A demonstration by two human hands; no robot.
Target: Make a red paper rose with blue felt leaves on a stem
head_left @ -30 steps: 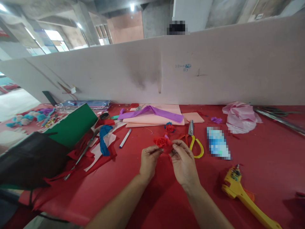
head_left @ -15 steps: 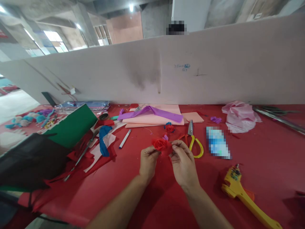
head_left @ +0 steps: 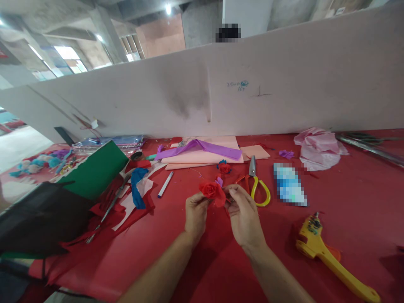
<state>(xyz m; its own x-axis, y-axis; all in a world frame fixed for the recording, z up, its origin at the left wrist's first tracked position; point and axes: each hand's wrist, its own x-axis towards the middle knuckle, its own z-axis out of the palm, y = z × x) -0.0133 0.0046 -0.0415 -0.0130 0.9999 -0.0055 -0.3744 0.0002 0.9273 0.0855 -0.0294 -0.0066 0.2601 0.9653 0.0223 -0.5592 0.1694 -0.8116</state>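
A red paper flower [head_left: 209,190] with a rolled centre is held between the thumb and fingers of my left hand [head_left: 196,212], which grips it low on its left side. At the flower's right edge, my right hand [head_left: 243,214] has its thumb and fingers pinched together beside a loose outer petal. Its fingers hide just how much paper they grip. Just behind sits a second red flower with blue edging [head_left: 224,167], near a small purple scrap [head_left: 219,181]. Yellow-handled scissors [head_left: 260,191] lie right of my right hand.
A yellow glue gun [head_left: 328,261] lies at right front. Pink crumpled paper [head_left: 318,149], a purple strip [head_left: 217,150] and peach sheets [head_left: 186,160] are at the back, before a white partition [head_left: 142,101]. A marker [head_left: 166,184], blue strip [head_left: 137,187] and metal scissors [head_left: 109,208] lie left.
The flower has shifted slightly left and tipped, so its loose right petal shows fuller and hangs lower. My right fingers have moved little; the whole view has shifted slightly.
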